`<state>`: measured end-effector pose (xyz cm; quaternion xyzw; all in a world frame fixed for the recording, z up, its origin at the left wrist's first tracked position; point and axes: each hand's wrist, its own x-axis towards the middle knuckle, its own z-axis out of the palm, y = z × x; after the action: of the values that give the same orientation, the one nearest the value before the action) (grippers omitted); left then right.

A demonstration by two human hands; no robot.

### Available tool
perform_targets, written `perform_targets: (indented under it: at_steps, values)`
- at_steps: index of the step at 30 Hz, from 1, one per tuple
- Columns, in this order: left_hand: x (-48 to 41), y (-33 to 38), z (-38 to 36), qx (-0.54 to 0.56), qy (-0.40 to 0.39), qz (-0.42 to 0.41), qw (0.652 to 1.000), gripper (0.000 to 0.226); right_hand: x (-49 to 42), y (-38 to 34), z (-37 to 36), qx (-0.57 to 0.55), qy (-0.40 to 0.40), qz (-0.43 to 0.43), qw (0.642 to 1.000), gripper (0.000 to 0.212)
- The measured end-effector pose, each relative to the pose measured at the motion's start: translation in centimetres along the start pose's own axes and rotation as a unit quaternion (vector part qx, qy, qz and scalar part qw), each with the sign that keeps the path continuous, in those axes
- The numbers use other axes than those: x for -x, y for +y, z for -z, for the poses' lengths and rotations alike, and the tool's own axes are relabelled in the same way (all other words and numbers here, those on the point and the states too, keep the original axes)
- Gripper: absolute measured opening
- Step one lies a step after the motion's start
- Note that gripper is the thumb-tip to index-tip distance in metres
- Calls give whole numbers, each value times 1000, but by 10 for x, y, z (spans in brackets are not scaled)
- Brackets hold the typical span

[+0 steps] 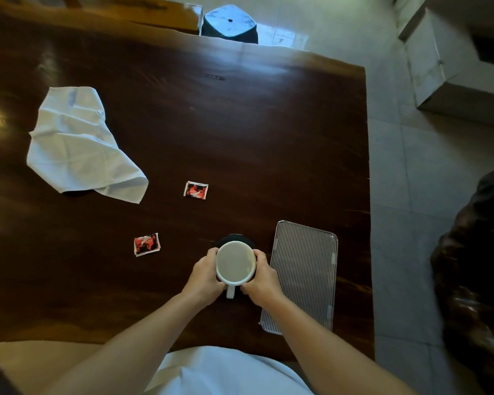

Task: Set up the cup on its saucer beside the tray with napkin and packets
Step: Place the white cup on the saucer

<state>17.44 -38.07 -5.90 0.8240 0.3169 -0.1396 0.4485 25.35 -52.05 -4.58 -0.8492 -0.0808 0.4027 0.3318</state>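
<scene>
A white cup [235, 263] with its handle towards me is over a dark saucer [232, 239], whose far rim shows behind it. My left hand [206, 277] wraps the cup's left side and my right hand [261, 276] its right side. Just right of the cup lies a ribbed metal tray [303, 276] with nothing on it. A crumpled white napkin [77, 143] lies far to the left. Two red-and-black packets lie apart on the table, one packet [196, 190] beyond the cup and the other packet [146, 244] to its left.
The dark wooden table [240, 124] ends at an edge just right of the tray, with tiled floor beyond. A dark stool [229, 24] stands past the far edge. Dark carved furniture [479, 266] sits at the right.
</scene>
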Motion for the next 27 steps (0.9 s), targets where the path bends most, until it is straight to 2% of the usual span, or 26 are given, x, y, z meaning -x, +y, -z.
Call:
perform_targets:
  at_steps: [16,24,27]
  values:
    - [3,-7,0,6,1,-17,1000,67,7,-8,0,22,-1,-1,1000,80]
    - [1,-4,7,-43,-26,23,998,91,9,-19,4,66,-20,-41,997,95]
    - [4,4,22,-42,-45,35,998,98,10,-26,11,99,15,-54,994,92]
